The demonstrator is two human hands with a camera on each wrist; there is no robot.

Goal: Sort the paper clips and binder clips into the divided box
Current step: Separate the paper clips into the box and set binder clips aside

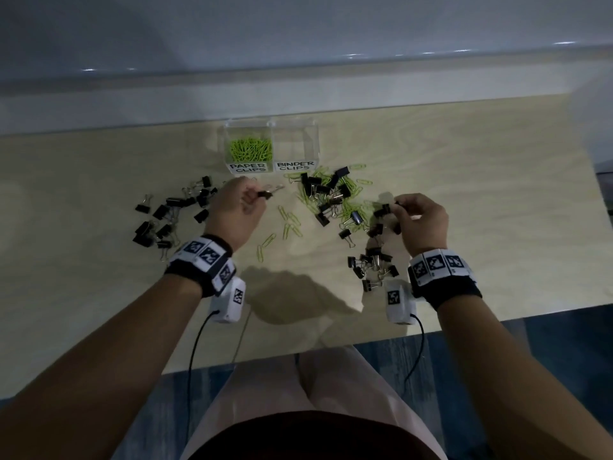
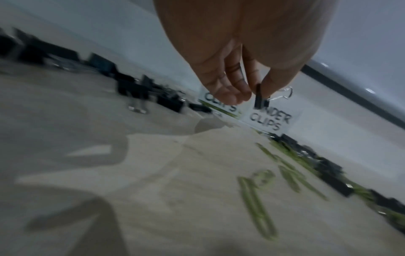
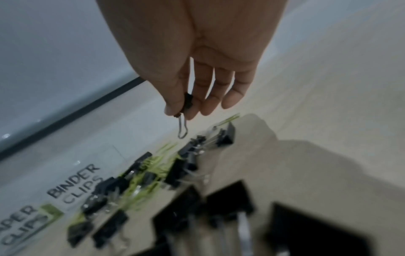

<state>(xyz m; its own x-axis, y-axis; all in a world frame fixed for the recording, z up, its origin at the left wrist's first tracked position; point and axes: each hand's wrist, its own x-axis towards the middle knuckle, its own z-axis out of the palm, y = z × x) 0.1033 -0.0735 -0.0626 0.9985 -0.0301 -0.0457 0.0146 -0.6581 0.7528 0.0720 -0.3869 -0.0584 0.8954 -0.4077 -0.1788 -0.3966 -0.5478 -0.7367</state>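
Note:
A clear divided box (image 1: 268,126) stands at the table's far side, labelled PAPER CLIPS and BINDER CLIPS. Its left cell holds green paper clips (image 1: 251,149); the right cell (image 1: 295,141) looks empty. My left hand (image 1: 237,204) pinches a black binder clip (image 1: 265,194) (image 2: 260,97) just in front of the box. Further right, above a mixed pile (image 1: 331,197), my right hand (image 1: 419,220) pinches another black binder clip (image 1: 384,209) (image 3: 188,104) between thumb and forefinger, its wire handle hanging down.
Black binder clips lie in a heap at the left (image 1: 172,217) and in another in front of my right wrist (image 1: 371,263). Loose green paper clips (image 1: 288,224) are scattered between my hands. The table's near edge (image 1: 298,353) runs just above my lap.

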